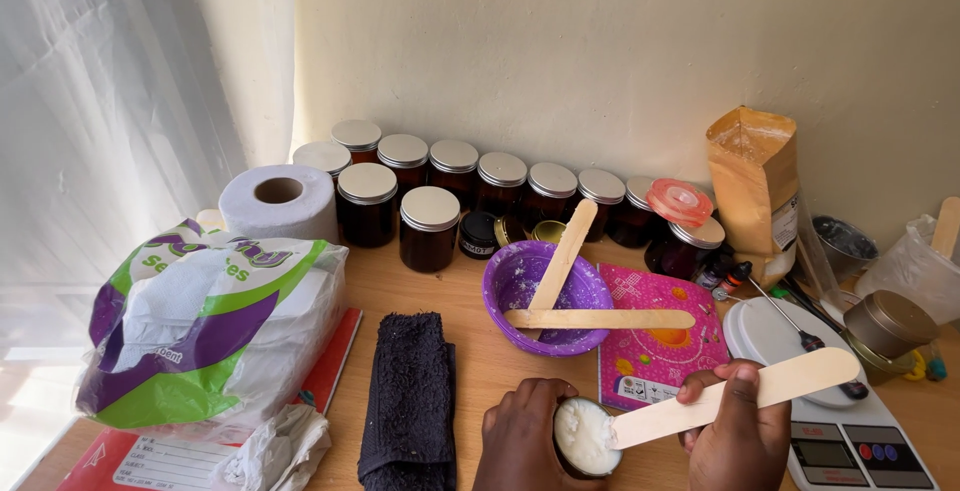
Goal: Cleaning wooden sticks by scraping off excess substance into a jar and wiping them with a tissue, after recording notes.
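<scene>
Left hand [522, 436], cut off below, grips a half-hidden jar [585, 438] of white cream; right hand [738, 431] pinches a wooden stick [735, 398].

Home craft workspace, wooden table [470, 351] against a cream wall, sheer curtain [110, 101], rows of lidded amber jars [430, 226], digital scale [840, 441], toilet roll [278, 201]

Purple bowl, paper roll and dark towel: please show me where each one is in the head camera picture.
Purple bowl [500, 291]: head view, on its left inner wall.
Paper roll [290, 213]: head view, on its white front side.
Dark towel [410, 391]: head view, on the middle of the folded cloth.
</scene>
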